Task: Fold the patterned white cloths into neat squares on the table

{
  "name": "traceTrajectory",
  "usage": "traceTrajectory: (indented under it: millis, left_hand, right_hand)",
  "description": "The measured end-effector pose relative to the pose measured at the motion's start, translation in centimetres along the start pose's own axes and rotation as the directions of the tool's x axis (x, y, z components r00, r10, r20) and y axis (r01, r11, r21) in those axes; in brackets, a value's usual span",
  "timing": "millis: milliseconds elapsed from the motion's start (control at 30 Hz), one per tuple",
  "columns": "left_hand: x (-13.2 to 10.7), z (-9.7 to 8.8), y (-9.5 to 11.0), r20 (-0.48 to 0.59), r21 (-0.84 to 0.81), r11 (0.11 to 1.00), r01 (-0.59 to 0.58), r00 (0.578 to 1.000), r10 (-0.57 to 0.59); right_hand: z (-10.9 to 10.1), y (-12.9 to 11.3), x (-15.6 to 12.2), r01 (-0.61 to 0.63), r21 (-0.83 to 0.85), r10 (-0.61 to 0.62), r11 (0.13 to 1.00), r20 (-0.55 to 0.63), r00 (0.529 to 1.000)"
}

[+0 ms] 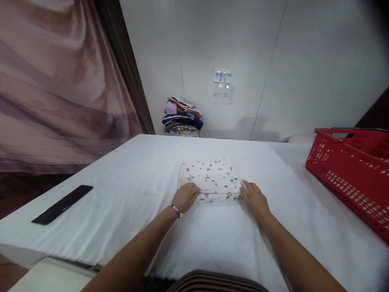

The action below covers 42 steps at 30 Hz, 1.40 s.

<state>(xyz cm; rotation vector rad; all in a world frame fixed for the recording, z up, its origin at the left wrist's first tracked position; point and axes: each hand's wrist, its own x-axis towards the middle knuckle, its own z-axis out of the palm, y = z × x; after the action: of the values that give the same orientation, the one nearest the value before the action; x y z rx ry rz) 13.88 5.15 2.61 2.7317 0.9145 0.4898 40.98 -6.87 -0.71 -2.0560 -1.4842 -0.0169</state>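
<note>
A white cloth (212,178) with small printed figures lies folded into a layered rectangle on the white-covered table (127,174). Its near edge shows several folded layers. My left hand (186,196), with a silver bracelet at the wrist, grips the near left corner between thumb and fingers. At the near right corner, my right hand (254,199) pinches the cloth's edge in the same way. Parts of both corners are hidden under my fingers.
A red perforated basket (349,174) stands at the table's right side. A flat black object (63,205) lies at the left. Beyond the far edge is a stack of folded fabrics (182,117) against the wall. A pink curtain (57,81) hangs at the left.
</note>
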Motion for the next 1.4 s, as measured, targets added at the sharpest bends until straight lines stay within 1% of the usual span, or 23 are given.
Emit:
traceTrajectory:
  millis: [33,67,133,200,300,433,533,633,700,800,933,1100,1300,1400]
  left_hand:
    - [-0.1,0.0,0.0,-0.006,0.013,1.0,-0.007,1.0,0.007]
    - [-0.2,0.0,0.1,-0.01,0.032,0.999,-0.016,1.0,0.016]
    - [-0.3,-0.1,0.2,0.0,0.08,0.996,-0.037,0.999,0.037]
    - [-0.3,-0.2,0.5,0.024,0.131,0.99,-0.047,0.999,0.044]
    - [-0.1,-0.2,0.8,0.052,0.21,0.977,-0.022,0.999,0.011]
    - [0.2,0.1,1.0,0.034,0.305,0.952,0.021,0.999,-0.033]
    - [0.2,-0.2,1.1,-0.005,0.315,0.949,0.019,1.0,-0.019]
    - [-0.3,-0.4,1.1,-0.05,0.311,0.95,0.001,0.999,0.016]
    - [-0.6,-0.3,1.0,-0.04,0.32,0.947,-0.027,0.998,0.042]
    - [-1.0,0.3,0.9,-0.012,0.323,0.945,-0.055,0.998,0.062]
    - [-1.3,0.7,0.8,-0.035,0.302,0.952,-0.05,0.997,0.064]
    - [-1.8,0.9,0.5,-0.065,0.267,0.96,-0.086,0.992,0.107]
    - [-3.0,1.1,-0.2,-0.12,0.211,0.964,-0.163,0.974,0.191]
    - [-3.1,0.9,0.1,-0.14,0.2,0.967,-0.159,0.972,0.189]
  right_hand:
    - [-0.1,-0.2,-0.1,0.101,-0.023,-0.102,0.995,-0.046,0.994]
    - [-0.1,-0.5,-0.1,0.198,-0.036,-0.2,0.98,-0.074,0.977]
    - [-0.2,-1.1,0.1,0.35,-0.038,-0.352,0.936,-0.069,0.934]
    - [-0.1,-2.1,0.4,0.444,-0.029,-0.445,0.895,-0.007,0.896]
    - [0.1,-3.8,1.2,0.523,-0.016,-0.518,0.852,0.126,0.846]
    - [-0.1,-5.6,2.2,0.561,-0.03,-0.532,0.827,0.283,0.798]
    - [0.1,-6.0,2.5,0.586,-0.067,-0.538,0.807,0.325,0.778]
    - [0.7,-5.3,2.4,0.601,-0.109,-0.556,0.792,0.278,0.783]
    - [1.3,-4.6,2.2,0.618,-0.117,-0.585,0.777,0.23,0.778]
    - [1.9,-3.8,1.8,0.647,-0.102,-0.624,0.756,0.189,0.759]
    - [2.1,-3.5,1.4,0.645,-0.096,-0.633,0.758,0.129,0.763]
    - [2.1,-3.4,0.7,0.644,-0.071,-0.632,0.762,0.136,0.763]
    - [1.7,-2.5,0.1,0.657,-0.029,-0.648,0.753,0.141,0.748]
    - [1.6,-3.2,0.1,0.646,-0.018,-0.64,0.763,0.119,0.759]
